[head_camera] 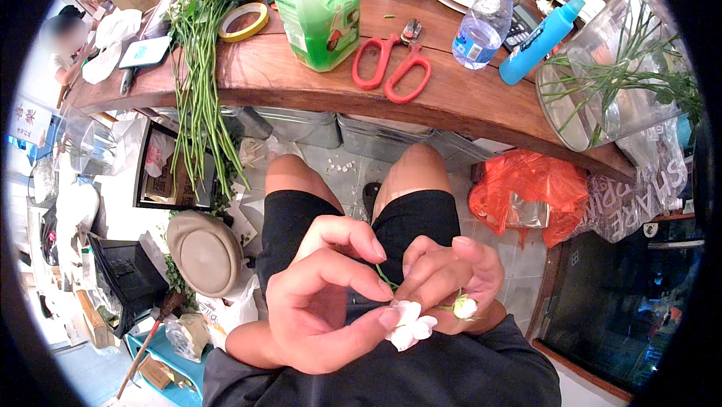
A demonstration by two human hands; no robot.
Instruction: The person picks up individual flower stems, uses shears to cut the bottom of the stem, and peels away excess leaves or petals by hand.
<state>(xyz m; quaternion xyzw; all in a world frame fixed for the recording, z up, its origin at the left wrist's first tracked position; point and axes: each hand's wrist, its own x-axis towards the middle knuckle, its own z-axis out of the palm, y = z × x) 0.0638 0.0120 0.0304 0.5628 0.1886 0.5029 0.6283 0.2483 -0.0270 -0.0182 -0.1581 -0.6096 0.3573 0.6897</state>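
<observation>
Over my lap, a white flower with spread petals is held between my two hands. The thumb and forefinger of my left hand pinch the edge of its petals. My right hand grips the flower's green stem, mostly hidden behind the fingers. A small white bud with green sepals pokes out below the right fingers. Ahead of me, long-stemmed white flowers lie on the wooden table, their stems hanging over its edge. Red-handled pruning scissors rest near the edge.
A green plastic container, yellow tape roll, water bottle, blue bottle and clear vase with stems stand or lie on the table. Below are an orange plastic bag and a round stool. Another person is far left.
</observation>
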